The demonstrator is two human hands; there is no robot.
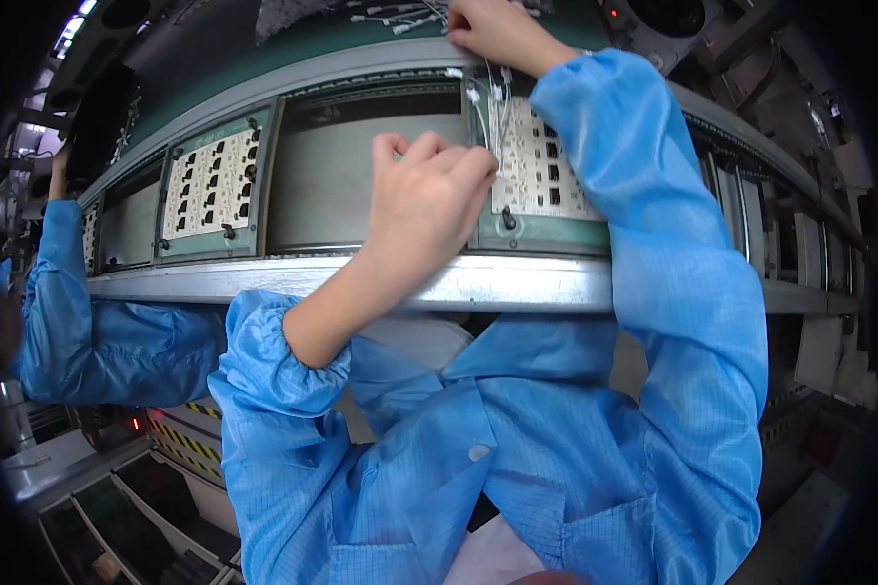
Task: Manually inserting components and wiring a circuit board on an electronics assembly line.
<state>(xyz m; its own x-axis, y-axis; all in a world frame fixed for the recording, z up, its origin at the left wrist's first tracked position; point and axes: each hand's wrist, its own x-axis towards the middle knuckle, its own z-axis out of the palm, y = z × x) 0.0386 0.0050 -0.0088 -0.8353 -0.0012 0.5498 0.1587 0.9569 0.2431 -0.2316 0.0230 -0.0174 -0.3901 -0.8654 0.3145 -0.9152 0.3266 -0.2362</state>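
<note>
My left hand [424,200] is closed, its fingertips pinching a few thin white cables [498,117] with small white plugs. They hang over the left edge of a pale circuit board [532,166] full of black parts, set in a green frame. Farther off, my right hand [502,34] reaches over the line's far rail to a loose heap of white cables [400,18]. Its fingers are pressed together at the heap's edge, and what lies between them is hidden. My right sleeve covers the board's right side.
A second framed board [210,180] sits to the left on the same conveyor. The near metal rail [537,283] runs across in front of me. At far left a co-worker's blue sleeve [59,244] reaches to the line. Lower left stand divided bins [132,507].
</note>
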